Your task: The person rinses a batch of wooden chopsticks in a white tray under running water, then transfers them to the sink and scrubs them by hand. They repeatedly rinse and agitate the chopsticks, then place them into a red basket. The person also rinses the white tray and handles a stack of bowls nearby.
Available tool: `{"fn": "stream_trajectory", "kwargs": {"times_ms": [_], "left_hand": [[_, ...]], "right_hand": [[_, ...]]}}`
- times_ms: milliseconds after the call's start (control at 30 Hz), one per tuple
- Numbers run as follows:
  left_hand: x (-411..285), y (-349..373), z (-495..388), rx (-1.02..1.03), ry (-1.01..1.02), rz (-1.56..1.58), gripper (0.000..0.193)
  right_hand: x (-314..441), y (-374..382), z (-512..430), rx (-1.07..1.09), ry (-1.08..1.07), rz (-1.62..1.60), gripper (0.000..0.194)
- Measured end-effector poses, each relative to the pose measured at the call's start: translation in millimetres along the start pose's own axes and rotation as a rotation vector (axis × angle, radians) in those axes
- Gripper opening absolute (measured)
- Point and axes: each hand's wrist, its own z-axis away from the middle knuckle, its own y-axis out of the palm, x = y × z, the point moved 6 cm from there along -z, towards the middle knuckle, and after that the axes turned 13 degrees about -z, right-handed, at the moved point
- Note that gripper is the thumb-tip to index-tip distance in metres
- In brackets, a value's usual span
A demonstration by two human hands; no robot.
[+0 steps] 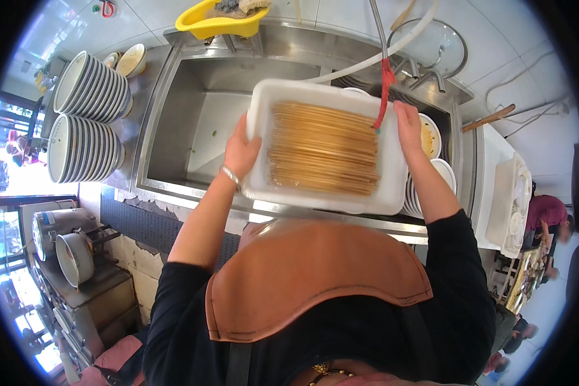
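A white plastic tub (328,202) is held level over the divider and right part of a steel double sink. Many wooden chopsticks (324,147) lie side by side in it. My left hand (242,150) grips the tub's left wall, and my right hand (407,126) grips its right wall. A hose end wrapped in red (385,87) hangs over the tub's upper right part. Under and beside the tub, a bowl with yellowish contents (429,136) and stacked white bowls (441,176) show in the right basin.
Stacked bowls (90,87) stand left of the sink's left basin (217,116), which holds small green scraps. A yellow plastic basket (222,21) sits behind the sink. At right are a tray of white dishes (511,212), a wooden stick (489,118) and a person (547,217) farther off.
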Motion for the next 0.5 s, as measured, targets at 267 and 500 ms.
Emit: {"fn": "stream_trajectory", "kwargs": {"times_ms": [267,500], "left_hand": [[-1.3,1.2,0.6,0.077,-0.039,0.050,0.065],[4.8,4.9,2.5,0.093,-0.067,0.138,0.063]], "right_hand": [[2.8,-2.2,6.5,-0.022,-0.008,-0.029,0.041],[1.0,-1.4,5.8,-0.018,-0.016,-0.030,0.039]]}}
